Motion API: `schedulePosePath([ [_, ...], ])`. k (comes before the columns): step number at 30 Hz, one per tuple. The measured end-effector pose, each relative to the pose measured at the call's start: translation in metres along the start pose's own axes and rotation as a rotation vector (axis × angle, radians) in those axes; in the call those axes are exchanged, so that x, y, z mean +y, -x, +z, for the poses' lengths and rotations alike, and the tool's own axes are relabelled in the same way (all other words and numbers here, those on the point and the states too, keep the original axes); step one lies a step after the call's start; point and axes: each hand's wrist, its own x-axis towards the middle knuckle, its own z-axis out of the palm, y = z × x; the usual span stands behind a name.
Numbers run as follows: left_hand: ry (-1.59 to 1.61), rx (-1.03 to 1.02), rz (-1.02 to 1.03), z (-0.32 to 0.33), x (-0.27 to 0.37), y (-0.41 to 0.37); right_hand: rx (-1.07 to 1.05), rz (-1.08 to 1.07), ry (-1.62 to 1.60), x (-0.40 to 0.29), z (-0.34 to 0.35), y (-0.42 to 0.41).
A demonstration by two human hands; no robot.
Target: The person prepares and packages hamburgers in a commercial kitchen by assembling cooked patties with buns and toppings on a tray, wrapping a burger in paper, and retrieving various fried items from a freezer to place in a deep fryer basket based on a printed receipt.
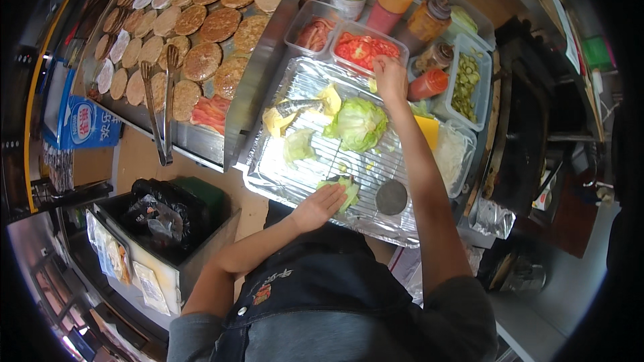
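My left hand point(320, 207) lies flat, palm down, on lettuce leaves point(350, 197) at the near edge of a foil-lined tray with a wire rack point(302, 181). Reaching over the tray, my right hand point(390, 76) has its fingers at the near right edge of a tub of chopped tomatoes point(363, 49); whether they pinch anything cannot be told. A head of lettuce point(358, 124) rests mid-rack, with a torn lettuce piece point(299, 147) and a crumpled yellow wrapper point(329, 99) to its left. Right of my left hand, a dark round bun or patty point(391, 197) sits on the rack.
At left, a griddle point(201, 142) holds many round patties point(202, 62), bacon slices point(210, 113) and metal tongs point(166, 110). Sauce bottles point(428, 84), a pickle tub point(465, 80), yellow cheese slices point(426, 130) and a tub of white shreds point(451, 156) line the right. An open bin point(176, 256) stands lower left.
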Motion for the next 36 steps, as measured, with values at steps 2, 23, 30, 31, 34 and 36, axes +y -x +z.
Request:
schedulePosePath([
  [2,0.012,0.004,-0.017,0.0,-0.001,0.001,-0.083,0.11,0.103,0.014,0.036,-0.032],
  [23,0.418,0.05,-0.233,-0.015,0.005,-0.008,-0.797,0.444,-0.954,-0.018,-0.071,0.213],
  [30,0.366,0.086,-0.178,-0.014,0.005,-0.004,-0.43,0.272,-0.406,-0.012,-0.031,0.281],
  [31,0.296,0.066,-0.071,-0.013,0.003,-0.003,-0.399,0.242,-0.341,-0.016,-0.033,0.279],
  [34,0.074,0.044,0.153,-0.008,-0.001,-0.002,-0.351,0.165,-0.206,-0.013,-0.048,0.266],
  [36,0.065,0.008,0.141,-0.013,0.002,-0.003,-0.265,0.148,-0.092,-0.011,-0.068,0.238],
])
